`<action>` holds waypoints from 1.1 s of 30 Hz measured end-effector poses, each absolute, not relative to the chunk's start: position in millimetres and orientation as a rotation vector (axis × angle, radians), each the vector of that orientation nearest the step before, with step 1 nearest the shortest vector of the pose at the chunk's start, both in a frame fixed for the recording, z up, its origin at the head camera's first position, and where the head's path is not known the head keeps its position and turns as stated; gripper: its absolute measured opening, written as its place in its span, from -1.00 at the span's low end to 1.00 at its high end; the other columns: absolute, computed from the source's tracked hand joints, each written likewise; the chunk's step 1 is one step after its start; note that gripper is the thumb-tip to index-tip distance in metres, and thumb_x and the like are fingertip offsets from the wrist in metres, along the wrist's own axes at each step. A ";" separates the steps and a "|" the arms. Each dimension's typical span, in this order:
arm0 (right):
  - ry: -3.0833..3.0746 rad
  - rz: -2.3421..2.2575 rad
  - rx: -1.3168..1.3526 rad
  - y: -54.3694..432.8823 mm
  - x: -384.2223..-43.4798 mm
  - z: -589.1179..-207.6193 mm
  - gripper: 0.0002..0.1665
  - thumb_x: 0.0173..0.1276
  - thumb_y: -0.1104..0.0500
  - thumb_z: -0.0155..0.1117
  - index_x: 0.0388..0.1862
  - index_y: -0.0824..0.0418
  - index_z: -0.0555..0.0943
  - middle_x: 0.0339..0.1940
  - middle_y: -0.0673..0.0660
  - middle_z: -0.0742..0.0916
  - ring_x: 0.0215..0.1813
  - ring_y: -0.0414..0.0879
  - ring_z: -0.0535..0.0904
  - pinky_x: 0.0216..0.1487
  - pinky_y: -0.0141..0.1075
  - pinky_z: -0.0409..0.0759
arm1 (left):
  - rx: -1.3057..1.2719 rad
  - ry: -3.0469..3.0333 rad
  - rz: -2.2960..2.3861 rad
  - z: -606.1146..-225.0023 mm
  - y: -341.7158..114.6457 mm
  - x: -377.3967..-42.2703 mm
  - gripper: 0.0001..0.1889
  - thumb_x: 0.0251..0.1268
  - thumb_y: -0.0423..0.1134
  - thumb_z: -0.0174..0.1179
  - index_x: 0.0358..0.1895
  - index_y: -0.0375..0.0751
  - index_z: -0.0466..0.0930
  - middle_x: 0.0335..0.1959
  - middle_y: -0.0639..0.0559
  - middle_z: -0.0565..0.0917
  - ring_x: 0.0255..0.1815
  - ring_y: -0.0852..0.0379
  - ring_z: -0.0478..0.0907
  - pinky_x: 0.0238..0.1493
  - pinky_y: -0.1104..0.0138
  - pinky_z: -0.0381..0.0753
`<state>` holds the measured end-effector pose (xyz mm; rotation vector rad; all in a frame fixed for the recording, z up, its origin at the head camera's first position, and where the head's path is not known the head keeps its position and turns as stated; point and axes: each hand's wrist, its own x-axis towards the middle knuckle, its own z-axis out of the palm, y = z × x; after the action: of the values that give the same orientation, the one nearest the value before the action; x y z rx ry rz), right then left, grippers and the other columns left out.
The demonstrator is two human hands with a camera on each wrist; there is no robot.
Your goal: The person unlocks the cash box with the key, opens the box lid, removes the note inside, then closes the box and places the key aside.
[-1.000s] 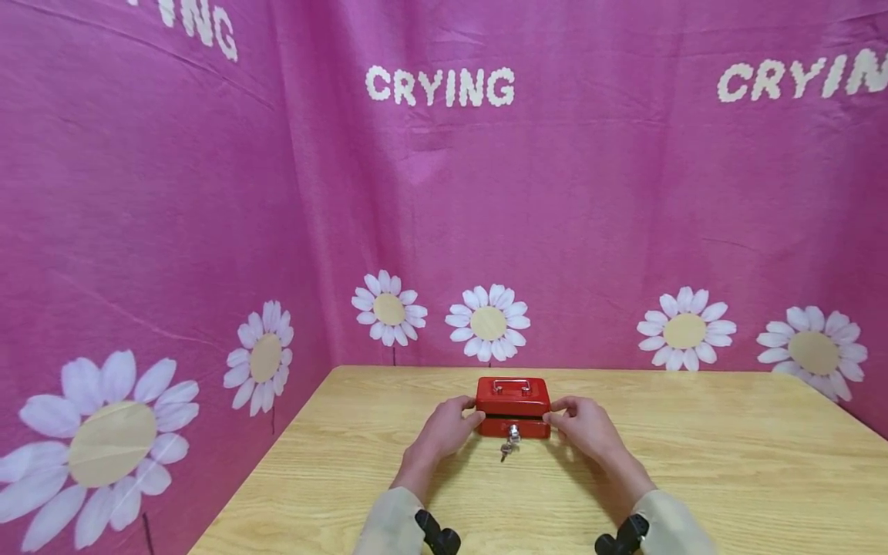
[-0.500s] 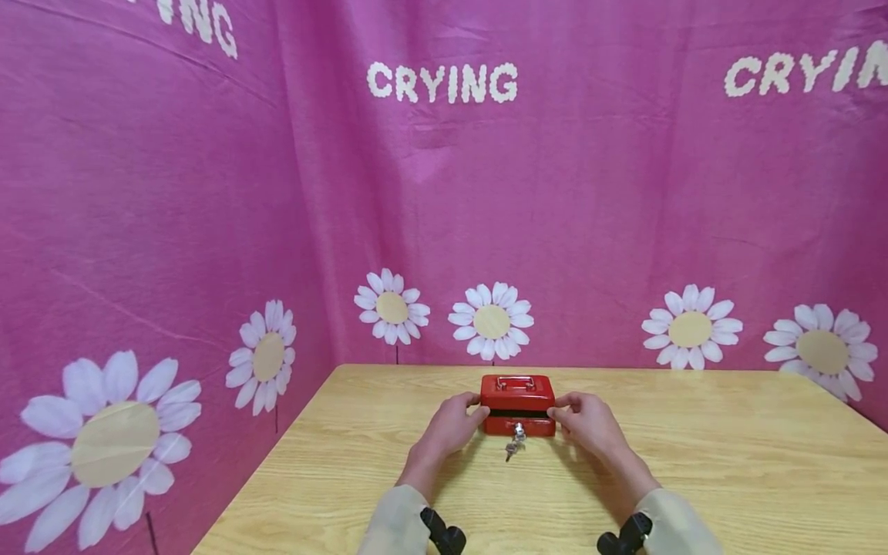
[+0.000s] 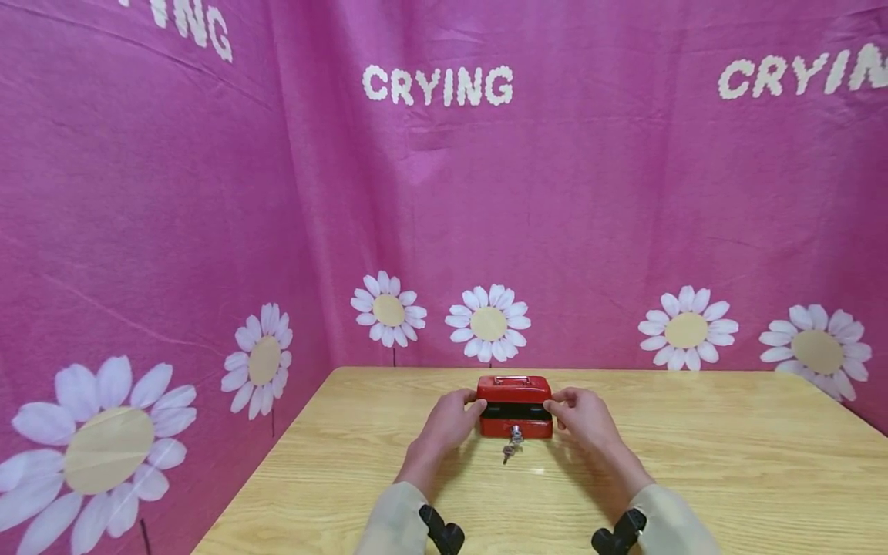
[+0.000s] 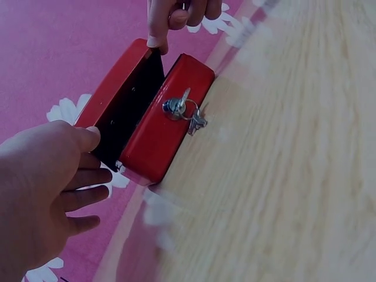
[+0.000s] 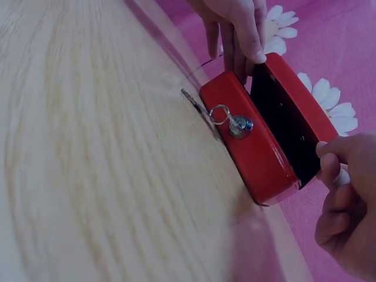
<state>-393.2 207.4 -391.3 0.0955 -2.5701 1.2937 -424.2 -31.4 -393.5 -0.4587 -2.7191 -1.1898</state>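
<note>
A small red metal cash box (image 3: 515, 428) rests on the table with its lid (image 3: 514, 392) partly raised, showing a dark interior. The left hand (image 3: 449, 422) pinches the lid's left front corner between thumb and fingers. At the opposite corner, the right hand (image 3: 586, 418) pinches the lid the same way. A key sits in the round front lock (image 4: 174, 107), and more keys (image 4: 197, 122) dangle from its ring. On top of the lid is a thin metal handle (image 3: 513, 380). What lies inside the box is hidden in shadow.
The box stands toward the back of a light wood-grain table (image 3: 694, 455). Behind and to the left hangs a pink cloth (image 3: 569, 193) printed with daisies and lettering. Black wrist cameras (image 3: 442, 532) sit at both pale cuffs.
The lid has tilted further up and back, widening the dark gap at the front. Both hands have risen slightly with its corners, while the box's base stays in place.
</note>
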 end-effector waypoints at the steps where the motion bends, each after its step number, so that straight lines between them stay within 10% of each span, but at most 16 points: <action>1: -2.565 1.293 0.098 207.2 -393.4 -390.3 -0.64 0.37 0.12 0.25 -0.04 0.38 0.63 -0.61 0.11 0.62 -0.56 -0.16 0.41 -0.60 -0.39 0.27 | -0.454 -2.716 -1.186 -392.7 -31.1 -424.4 -0.56 0.50 -0.05 0.08 0.26 -0.25 0.56 0.20 -0.08 0.65 0.29 -0.06 0.53 0.36 0.00 0.46; 16: -2.530 1.226 0.105 205.9 -395.4 -378.5 -0.67 0.41 0.06 0.22 -0.16 0.34 0.65 -0.67 0.01 0.56 -0.55 -0.16 0.39 -0.54 -0.37 0.28 | -0.414 -2.694 -1.225 -378.2 -28.9 -427.2 -0.61 0.48 -0.02 0.09 0.13 -0.22 0.65 -0.09 0.00 0.73 -0.10 0.11 0.57 0.19 0.09 0.58; 33: -2.499 1.243 -0.014 202.2 -403.4 -378.1 -0.50 0.47 -0.12 0.15 0.05 0.29 0.60 -0.55 0.09 0.67 -0.51 -0.17 0.50 -0.54 -0.34 0.35 | -0.477 -2.677 -1.403 -380.1 -30.5 -427.7 -0.46 0.45 0.04 0.12 0.37 -0.16 0.44 0.27 -0.13 0.58 0.27 -0.10 0.52 0.35 -0.04 0.47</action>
<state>-403.4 202.2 -378.1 -0.0135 -2.4988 1.2434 -427.7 -30.5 -380.1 -0.4772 -2.6768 -1.4028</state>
